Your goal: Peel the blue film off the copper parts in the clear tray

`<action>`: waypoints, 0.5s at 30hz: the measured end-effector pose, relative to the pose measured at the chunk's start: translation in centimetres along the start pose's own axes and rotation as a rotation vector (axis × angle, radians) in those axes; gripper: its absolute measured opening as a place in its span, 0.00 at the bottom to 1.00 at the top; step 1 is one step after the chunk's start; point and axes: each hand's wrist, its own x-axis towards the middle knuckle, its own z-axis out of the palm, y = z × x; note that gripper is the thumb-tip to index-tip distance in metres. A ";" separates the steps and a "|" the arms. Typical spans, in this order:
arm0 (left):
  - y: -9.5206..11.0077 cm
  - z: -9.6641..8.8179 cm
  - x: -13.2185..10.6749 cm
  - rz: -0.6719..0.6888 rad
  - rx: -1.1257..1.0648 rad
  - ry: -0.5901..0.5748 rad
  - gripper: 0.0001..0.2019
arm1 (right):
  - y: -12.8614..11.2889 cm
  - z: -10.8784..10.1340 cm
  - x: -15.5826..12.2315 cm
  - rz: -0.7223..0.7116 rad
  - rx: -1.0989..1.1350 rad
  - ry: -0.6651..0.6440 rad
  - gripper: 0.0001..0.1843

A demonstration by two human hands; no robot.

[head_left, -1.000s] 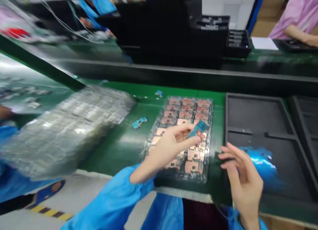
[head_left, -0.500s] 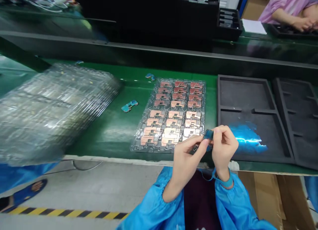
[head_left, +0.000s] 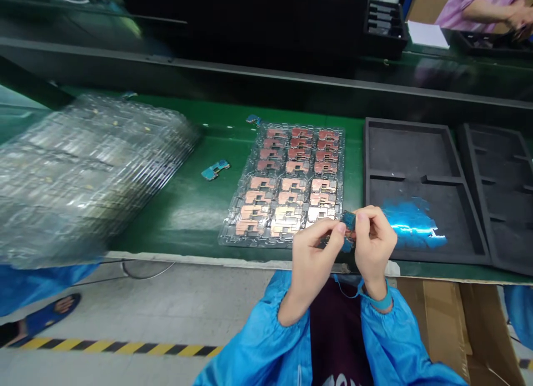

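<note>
Between my two hands is a small blue circuit board [head_left: 348,220], pinched at its edges and partly covered by fingers. My left hand [head_left: 314,252] grips its left side with thumb and fingertips. The fingers of my right hand [head_left: 373,239] are closed on its right side. Just behind my left hand lies a clear plastic tray [head_left: 227,236] with rows of copper-coloured boards [head_left: 287,214]. Right of my right hand, glossy blue film pieces [head_left: 414,225] lie in a black foam tray [head_left: 412,153].
A tall stack of clear plastic trays [head_left: 91,169] stands at the left. Loose blue boards [head_left: 215,169] lie on the green bench [head_left: 175,219]. Another black tray [head_left: 503,191] is at the far right. Across the ledge, a person in a pink sleeve [head_left: 470,5] works. A cardboard box [head_left: 449,325] sits below.
The view has shifted slightly, so the bench appears a little higher. Both hands keep hold of the circuit board, which looks slightly turned. The other person's hands have moved.
</note>
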 end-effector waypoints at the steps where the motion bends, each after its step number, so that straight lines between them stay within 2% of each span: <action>1: 0.0 0.1 -0.1 0.009 0.012 0.011 0.14 | 0.1 0.0 0.0 0.000 -0.011 0.012 0.18; 4: -0.1 0.1 -0.1 -0.030 -0.008 -0.017 0.13 | 0.3 -0.2 0.2 0.044 -0.040 0.001 0.18; 6: -0.2 -0.3 0.1 -0.085 -0.052 -0.074 0.13 | 0.3 -0.7 0.5 0.072 -0.051 -0.053 0.17; 8: -0.2 -0.8 0.4 -0.117 -0.085 -0.098 0.12 | 0.2 -1.3 0.8 0.037 -0.059 -0.127 0.14; 11: -0.3 -1.2 0.4 -0.095 -0.085 -0.079 0.10 | -0.3 -2.2 1.3 -0.156 -0.128 -0.178 0.12; 15: -0.4 -1.2 -0.1 -0.031 -0.080 -0.080 0.08 | -0.7 -2.6 1.7 -0.413 -0.299 -0.131 0.12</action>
